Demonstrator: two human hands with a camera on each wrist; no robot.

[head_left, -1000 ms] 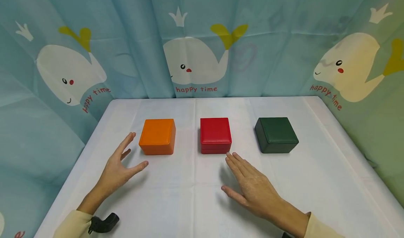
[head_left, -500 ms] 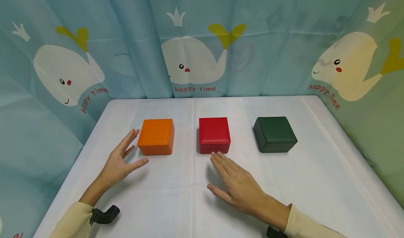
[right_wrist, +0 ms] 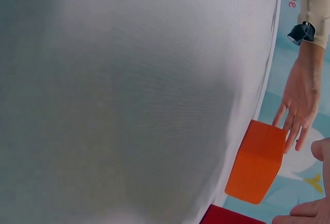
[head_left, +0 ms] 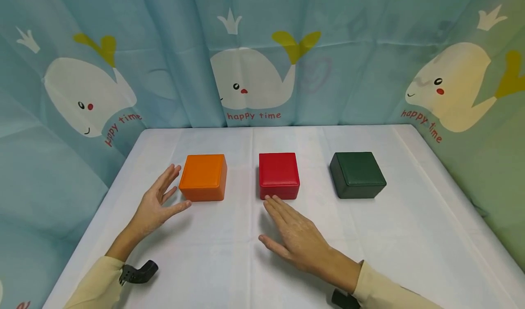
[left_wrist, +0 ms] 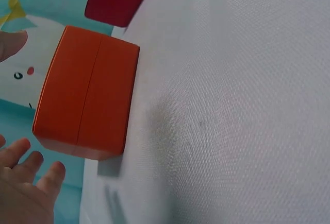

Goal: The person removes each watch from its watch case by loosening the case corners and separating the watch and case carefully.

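An orange box (head_left: pixel 203 171) with a closed lid stands on the left of the table. Beside its left side is my left hand (head_left: pixel 151 211), thumb and fingers spread, holding nothing. A gap shows between that hand and the orange box (left_wrist: pixel 85 95) in the left wrist view. In the middle stands a closed red box (head_left: pixel 279 170). My right hand (head_left: pixel 298 237) hovers in front of it with extended fingers and the thumb apart. Its fingertips overlap the red box's front lower edge in the head view; whether they touch, I cannot tell. A closed dark green box (head_left: pixel 358 168) stands on the right.
A white cloth covers the table (head_left: pixel 221 263). Behind and at the sides hangs a blue-green curtain (head_left: pixel 172 49) printed with whales. A black wrist camera (head_left: pixel 139 272) sticks out from the left sleeve, another (head_left: pixel 345 299) from the right sleeve.
My right hand has moved left, from the red box's front right corner towards its front left. The left hand has shifted slightly nearer the orange box. All three boxes stay in place.
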